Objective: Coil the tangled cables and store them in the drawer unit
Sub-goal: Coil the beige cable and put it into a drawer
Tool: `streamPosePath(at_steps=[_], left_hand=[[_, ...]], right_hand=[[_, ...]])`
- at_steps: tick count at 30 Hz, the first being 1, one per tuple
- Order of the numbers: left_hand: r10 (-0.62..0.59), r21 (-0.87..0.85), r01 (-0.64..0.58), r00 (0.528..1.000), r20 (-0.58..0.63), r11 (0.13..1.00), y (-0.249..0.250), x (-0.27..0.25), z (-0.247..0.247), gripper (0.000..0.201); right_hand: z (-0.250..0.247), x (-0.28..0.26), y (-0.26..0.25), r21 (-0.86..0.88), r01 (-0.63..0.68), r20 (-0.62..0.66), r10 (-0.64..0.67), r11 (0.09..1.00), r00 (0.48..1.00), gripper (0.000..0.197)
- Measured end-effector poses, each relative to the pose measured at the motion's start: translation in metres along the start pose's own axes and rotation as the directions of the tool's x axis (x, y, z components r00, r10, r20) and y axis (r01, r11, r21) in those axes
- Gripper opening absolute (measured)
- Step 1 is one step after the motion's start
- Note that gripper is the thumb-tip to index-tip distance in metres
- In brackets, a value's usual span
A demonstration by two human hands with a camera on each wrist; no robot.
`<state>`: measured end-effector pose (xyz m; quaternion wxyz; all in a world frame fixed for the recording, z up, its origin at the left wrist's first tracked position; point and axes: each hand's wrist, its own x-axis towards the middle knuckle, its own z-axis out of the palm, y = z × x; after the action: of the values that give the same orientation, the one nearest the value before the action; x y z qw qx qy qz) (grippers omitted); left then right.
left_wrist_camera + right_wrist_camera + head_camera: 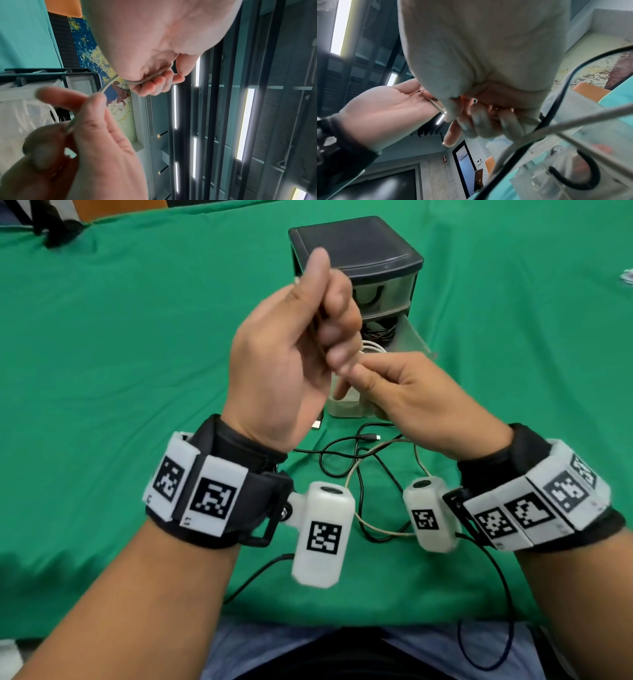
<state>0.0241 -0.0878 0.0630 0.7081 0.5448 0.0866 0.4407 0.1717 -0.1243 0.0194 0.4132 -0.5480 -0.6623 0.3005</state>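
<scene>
My left hand (298, 347) is raised in front of the drawer unit (356, 244), its fingers curled round a loop of pale beige cable (149, 79). Just below it, my right hand (404, 392) pinches the same cable between thumb and forefinger (101, 94). The rest of this cable trails down to the green cloth in a loose loop (371, 529). A black cable (368, 436) lies tangled with it under my wrists. The unit's lower drawer (409, 337) is pulled open and holds a white coil (373, 345) and dark cable behind it.
A green cloth (137, 354) covers the table. The black unit's upper drawer is closed. A silver plug (317, 424) shows just below my left palm. Black camera leads hang from both wrists toward the table's near edge (496, 570).
</scene>
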Motion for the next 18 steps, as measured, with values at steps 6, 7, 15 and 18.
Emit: streamPosePath(at_steps=[6,7,15,18], left_hand=[[0.137,-0.015,-0.142,0.975,-0.177,0.990,-0.003,0.010,-0.008,0.018],[0.152,0.009,-0.154,0.965,-0.212,0.988,-0.004,0.011,-0.010,0.016],[0.381,0.680,-0.138,0.898,-0.221,0.720,-0.018,0.013,-0.034,0.006],[0.306,0.897,0.001,0.940,-0.152,0.443,-0.022,0.009,-0.044,0.002]], right_hand=[[-0.002,-0.007,-0.002,-0.176,-0.027,0.131,0.050,0.984,0.990,0.025],[-0.003,-0.008,0.000,-0.198,-0.022,0.115,0.045,0.980,0.992,0.024],[-0.013,-0.016,-0.009,-0.181,0.002,0.087,0.014,0.984,0.996,0.019],[-0.026,-0.020,-0.018,-0.160,-0.009,0.067,0.020,0.987,0.998,0.029]])
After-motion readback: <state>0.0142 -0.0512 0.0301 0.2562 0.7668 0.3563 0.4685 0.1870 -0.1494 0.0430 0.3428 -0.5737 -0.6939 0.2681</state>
